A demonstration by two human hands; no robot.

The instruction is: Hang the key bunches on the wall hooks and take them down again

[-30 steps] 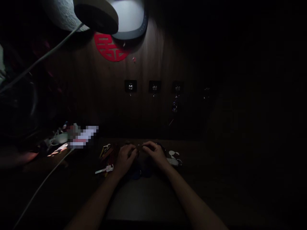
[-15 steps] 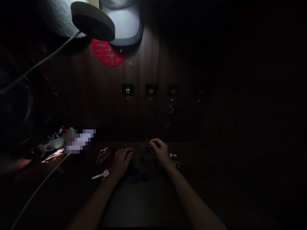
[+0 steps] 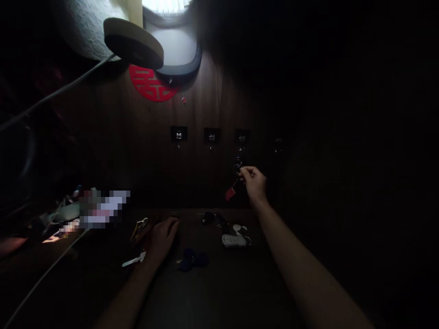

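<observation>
The scene is dim. My right hand (image 3: pixel 254 183) is raised to the dark wall, its thumb and fingers pinched at the shiny rings (image 3: pixel 238 162) that hang under the third hook (image 3: pixel 242 137). Just below the fingertips dangles a red tag (image 3: pixel 230 193); what joins it to the rings is too dark to make out. My left hand (image 3: pixel 164 235) lies low on the table with its fingers stretched out, beside a silver key (image 3: pixel 134 259) and a yellowish metal clip (image 3: pixel 139 227). Between my arms lie a dark blue bunch with a key (image 3: pixel 192 259) and a grey remote fob (image 3: pixel 236 241).
More hooks (image 3: pixel 179 135) line the wall to the left. Above them are a red round paper cut-out (image 3: pixel 152 84), a lit lamp-like device (image 3: pixel 176 45) and a disc on a cable (image 3: pixel 133 43). A black fob (image 3: pixel 207 218) lies near the wall; cluttered items (image 3: pixel 66 212) sit at left.
My right hand has risen from above the table to the hanging rings, and the red tag now shows below it. The fobs it covered are exposed. My left hand stays on the table.
</observation>
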